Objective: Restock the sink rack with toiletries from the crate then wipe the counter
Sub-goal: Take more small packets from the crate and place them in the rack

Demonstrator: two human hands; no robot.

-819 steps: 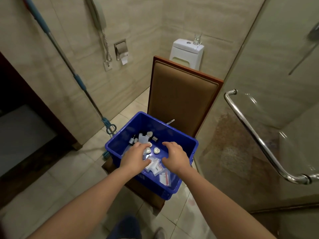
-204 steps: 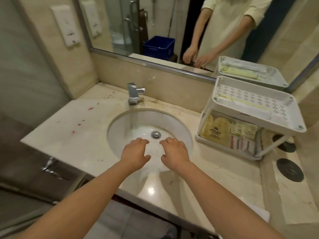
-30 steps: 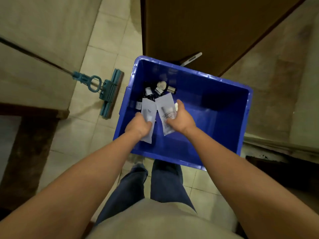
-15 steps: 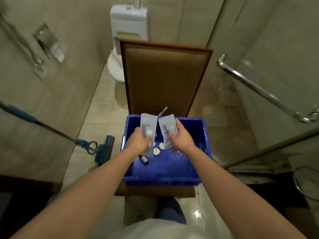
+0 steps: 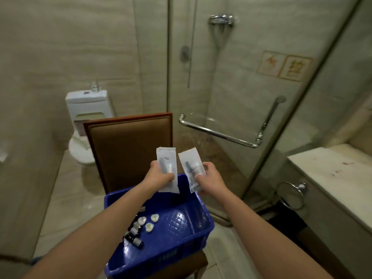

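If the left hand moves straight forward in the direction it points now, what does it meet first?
Probably the brown chair back, right beyond the left hand and the packet it grips; the packet's top edge would touch first. Depth is unclear.

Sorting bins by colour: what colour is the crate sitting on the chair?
Solid bright blue; the crate shows best in the head view.

On the shower glass (image 5: 241,93) two tan stickers sit side by side: the right sticker (image 5: 297,67) bears the character 拉, the left sticker (image 5: 269,62) only a red figure I can't make out. The print on the left sachet (image 5: 166,158) and the right sachet (image 5: 191,165) is too fine to read.
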